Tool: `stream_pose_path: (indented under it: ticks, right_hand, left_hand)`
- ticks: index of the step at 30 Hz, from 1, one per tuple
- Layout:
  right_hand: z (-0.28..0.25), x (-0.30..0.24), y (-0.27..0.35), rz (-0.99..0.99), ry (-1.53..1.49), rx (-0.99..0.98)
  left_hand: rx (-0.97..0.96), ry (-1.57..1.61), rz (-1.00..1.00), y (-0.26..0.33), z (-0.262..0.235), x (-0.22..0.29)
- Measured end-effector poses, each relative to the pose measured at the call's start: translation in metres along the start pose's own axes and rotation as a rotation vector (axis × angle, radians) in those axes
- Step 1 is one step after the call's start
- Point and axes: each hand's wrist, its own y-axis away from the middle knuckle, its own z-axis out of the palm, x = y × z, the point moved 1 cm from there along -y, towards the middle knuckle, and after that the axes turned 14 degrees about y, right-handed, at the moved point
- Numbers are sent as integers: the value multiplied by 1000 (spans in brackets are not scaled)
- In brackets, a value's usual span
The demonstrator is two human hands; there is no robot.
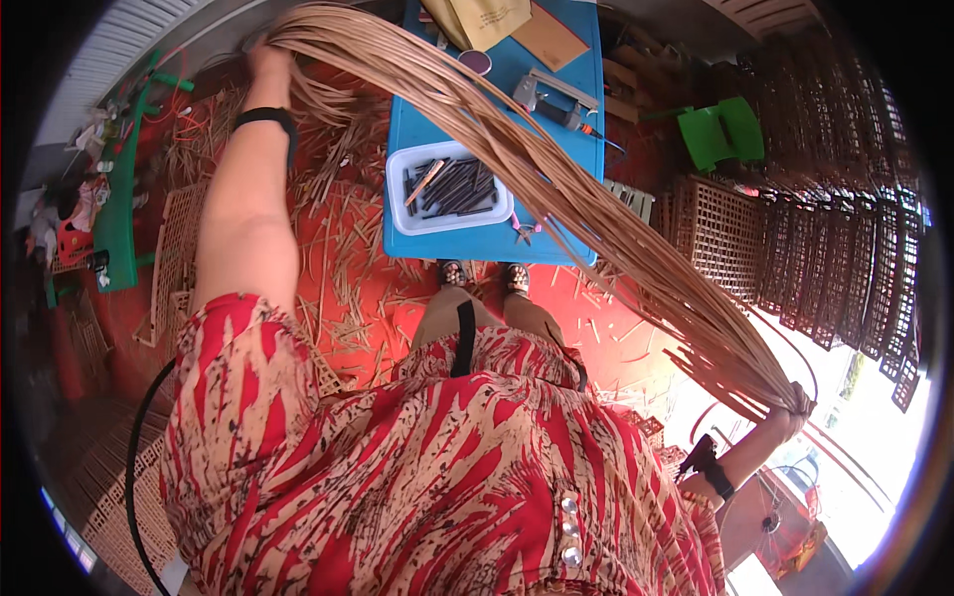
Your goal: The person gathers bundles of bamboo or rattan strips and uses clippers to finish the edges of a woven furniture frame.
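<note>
A long bundle of light-brown rattan strips (pixel 556 184) stretches between my raised arms, slanting from far left down to near right. My left hand (pixel 268 58) closes round its far end, with the fingers partly hidden behind the strips. At the opposite end my right hand (pixel 792 412) is wrapped round the strips, and a few loose tips stick out past it. The bundle passes over the blue table (pixel 427 244), where a white plastic tub (pixel 399 199) holds several dark short sticks (pixel 462 189).
On the table lie a pneumatic stapler (pixel 556 104), pink-handled pliers (pixel 525 230) and brown paper envelopes (pixel 492 20). Woven lattice panels (pixel 725 228) are stacked at the right beside a green chair (pixel 720 134). A green bench (pixel 119 204) stands at left. Strip offcuts litter the red floor (pixel 343 248).
</note>
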Motion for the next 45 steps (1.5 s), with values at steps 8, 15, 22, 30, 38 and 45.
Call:
stream_pose_path:
  ticks: [8, 15, 22, 30, 38, 45]
  right_hand:
    - [-125, -44, -9, -188, 631, 310]
    - [-165, -37, 58, -334, 1247, 427]
    - [-149, -10, 109, -297, 1601, 461]
    - [-153, 11, 154, -25, 1900, 325]
    - [-127, 65, 179, 35, 1961, 258]
    - [-69, 96, 171, 60, 1930, 335]
  left_hand:
    - [-199, -803, 145, 70, -11, -117]
    - [-305, -1262, -24, 184, 52, -89]
    - [-250, -1434, -57, 177, 57, -84]
    - [-388, -1621, -64, 187, 68, -76]
    - [-293, -1662, -21, 112, 27, -67]
    - [-170, -1432, 79, 90, 31, 38]
